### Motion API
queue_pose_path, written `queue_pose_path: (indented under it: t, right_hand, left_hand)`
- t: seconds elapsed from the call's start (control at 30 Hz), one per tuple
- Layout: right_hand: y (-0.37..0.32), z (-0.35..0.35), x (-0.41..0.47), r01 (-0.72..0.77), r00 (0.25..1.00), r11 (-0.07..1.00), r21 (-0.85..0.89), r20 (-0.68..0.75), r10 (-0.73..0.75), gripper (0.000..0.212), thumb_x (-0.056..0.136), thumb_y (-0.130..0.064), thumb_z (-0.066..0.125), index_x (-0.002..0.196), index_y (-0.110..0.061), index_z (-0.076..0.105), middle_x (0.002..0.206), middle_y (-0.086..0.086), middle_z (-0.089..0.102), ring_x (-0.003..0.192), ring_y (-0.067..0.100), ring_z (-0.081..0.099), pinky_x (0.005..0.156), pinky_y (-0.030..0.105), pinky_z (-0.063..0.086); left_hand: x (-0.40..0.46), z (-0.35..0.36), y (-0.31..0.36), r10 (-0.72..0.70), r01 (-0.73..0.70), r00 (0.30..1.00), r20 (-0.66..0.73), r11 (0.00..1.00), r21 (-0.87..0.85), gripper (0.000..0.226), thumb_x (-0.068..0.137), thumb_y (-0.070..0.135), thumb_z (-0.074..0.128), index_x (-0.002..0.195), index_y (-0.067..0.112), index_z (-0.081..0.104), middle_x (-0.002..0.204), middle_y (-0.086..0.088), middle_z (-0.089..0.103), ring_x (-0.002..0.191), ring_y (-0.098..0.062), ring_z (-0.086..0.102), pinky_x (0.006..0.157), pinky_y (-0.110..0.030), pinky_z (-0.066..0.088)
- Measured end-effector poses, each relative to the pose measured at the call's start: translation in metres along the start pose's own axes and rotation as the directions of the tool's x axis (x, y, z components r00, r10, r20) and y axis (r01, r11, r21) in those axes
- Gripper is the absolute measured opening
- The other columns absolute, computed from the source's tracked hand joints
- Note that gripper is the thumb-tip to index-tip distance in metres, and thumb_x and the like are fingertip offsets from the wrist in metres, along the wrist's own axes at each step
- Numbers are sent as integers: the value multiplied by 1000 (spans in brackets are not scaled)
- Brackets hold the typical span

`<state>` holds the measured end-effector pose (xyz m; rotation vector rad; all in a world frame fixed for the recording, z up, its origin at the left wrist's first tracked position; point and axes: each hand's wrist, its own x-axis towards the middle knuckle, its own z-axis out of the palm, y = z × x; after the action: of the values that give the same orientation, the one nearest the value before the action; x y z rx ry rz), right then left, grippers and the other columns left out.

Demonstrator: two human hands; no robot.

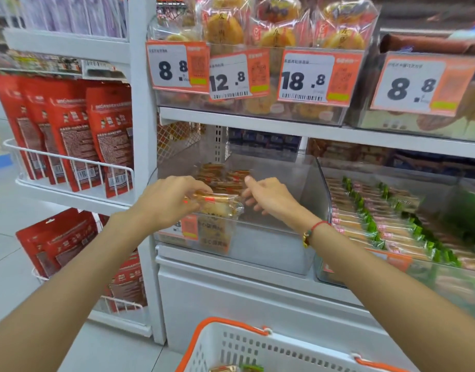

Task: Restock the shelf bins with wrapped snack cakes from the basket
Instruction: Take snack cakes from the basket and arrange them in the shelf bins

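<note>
Your left hand [168,202] pinches a wrapped snack cake [217,204] over the clear bin's [271,245] front edge. Your right hand [268,196], fingers loosely spread, hovers just beside the cake's right end.

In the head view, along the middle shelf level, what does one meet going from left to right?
Red snack pouches in the white wire rack → left hand → right hand → green-and-orange wrapped cakes in the clear bin.

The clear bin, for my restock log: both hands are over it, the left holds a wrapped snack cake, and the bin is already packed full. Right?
Not quite. The head view shows the clear bin mostly empty, with only a few cakes at its back left. The rest stands: the left hand holds a wrapped snack cake, and the right hand is over the bin too.
</note>
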<state>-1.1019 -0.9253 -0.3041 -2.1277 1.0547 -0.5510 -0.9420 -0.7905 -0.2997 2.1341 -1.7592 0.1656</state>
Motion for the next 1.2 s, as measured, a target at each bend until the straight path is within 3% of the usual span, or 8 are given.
queue_pose_path:
  t: [0.2, 0.33, 0.4, 0.5, 0.6, 0.77, 0.97, 1.2]
  right_hand:
    - [-7, 15, 21, -158, 936, 965, -208, 281, 214, 36, 91, -34, 61, 111, -4, 59, 87, 4, 63, 66, 12, 55, 62, 22, 47]
    - [-5, 23, 29, -268, 955, 957, 108, 165, 248, 14, 83, -16, 71, 85, -5, 62, 68, 4, 63, 54, 10, 58, 41, 15, 41]
    - [-5, 20, 26, -287, 955, 926, 246, 145, 258, 16, 83, -16, 72, 89, -3, 66, 69, 4, 66, 55, 9, 61, 35, 11, 36]
    - [-1, 19, 22, -277, 958, 924, 265, 154, 243, 19, 84, -21, 72, 91, -3, 70, 68, 0, 68, 58, 8, 63, 41, 12, 41]
    - [5, 18, 20, -269, 959, 933, 238, 159, 236, 22, 90, -27, 65, 94, -7, 71, 72, -3, 71, 62, 6, 66, 60, 17, 49]
    - [0, 0, 8, -205, 949, 976, 76, 258, 180, 56, 87, -57, 57, 113, -8, 61, 95, 3, 74, 75, 8, 69, 58, 20, 50]
    - [-5, 12, 10, -81, 951, 980, -184, 281, 131, 36, 85, -29, 67, 114, -9, 63, 96, 3, 70, 85, 13, 71, 72, 24, 55]
    - [5, 20, 28, -243, 871, 961, -131, 406, 276, 35, 79, -12, 76, 112, -7, 65, 107, 8, 71, 99, 17, 69, 91, 35, 55]
  left_hand:
    - [3, 1, -5, 40, -43, 998, 53, 998, 45, 36, 96, 29, 53, 130, 42, 53, 128, 16, 56, 118, -10, 47, 78, -30, 34]
    - [3, 2, -9, 48, -48, 999, -7, 998, 35, 36, 96, 29, 53, 128, 45, 55, 126, 15, 58, 117, -11, 44, 78, -33, 39]
    - [3, 3, -9, 46, -44, 999, -22, 997, 70, 35, 94, 31, 54, 126, 46, 56, 125, 13, 60, 119, -13, 46, 82, -35, 45]
    - [7, 6, -3, -25, 15, 995, 101, 995, 99, 38, 88, 46, 39, 112, 40, 68, 123, 3, 63, 113, -24, 55, 87, -41, 49]
    - [11, 10, 2, -80, 50, 962, 263, 992, 119, 79, 70, 64, 11, 104, 25, 70, 124, 0, 62, 113, -25, 52, 95, -46, 43]
    - [24, 4, 10, -65, 61, 966, 252, 998, 23, 27, 89, 41, 53, 108, 34, 71, 137, 5, 54, 129, -22, 41, 107, -50, 32]
    - [55, 19, 15, -122, 234, 850, 512, 959, -159, 52, 87, 13, 63, 137, 21, 51, 145, -3, 44, 133, -22, 41, 111, -34, 33]
    - [59, 31, 0, -72, 169, 900, 430, 967, -192, 48, 84, 21, 72, 129, 25, 59, 130, 2, 59, 117, -18, 55, 104, -37, 43]
